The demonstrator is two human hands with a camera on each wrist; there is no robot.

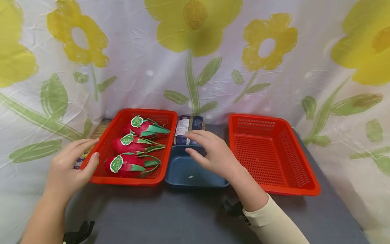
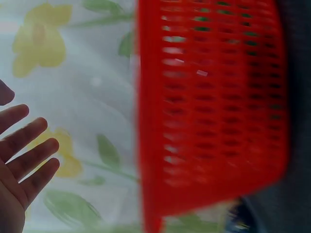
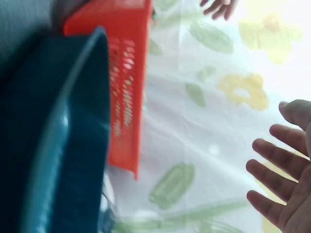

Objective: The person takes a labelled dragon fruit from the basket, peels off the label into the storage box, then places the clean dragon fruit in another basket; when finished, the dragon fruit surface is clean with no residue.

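In the head view my left hand [image 1: 68, 167] hovers by the left side of a red basket [image 1: 128, 180], fingers extended and nothing in them. Three red dragon fruits [image 1: 129, 144] with green leafy tips and round green labels lie in that basket. My right hand [image 1: 213, 152] is held over a dark blue tray [image 1: 196, 186] in the middle, its fingers spread and holding nothing. The left wrist view shows the left hand [image 2: 24, 160] apart from the basket's slotted wall [image 2: 209, 111]. The right wrist view shows the right hand [image 3: 284, 170] with fingers apart, away from the blue tray's rim [image 3: 63, 116].
A second red basket [image 1: 259, 159] with nothing in it stands on the right. Behind the blue tray lies a dark blue package [image 1: 195, 123] with a white label. Another package [image 1: 102, 130] is partly hidden behind the left basket. A flowered curtain [image 1: 128, 51] borders the grey table [image 1: 170, 217].
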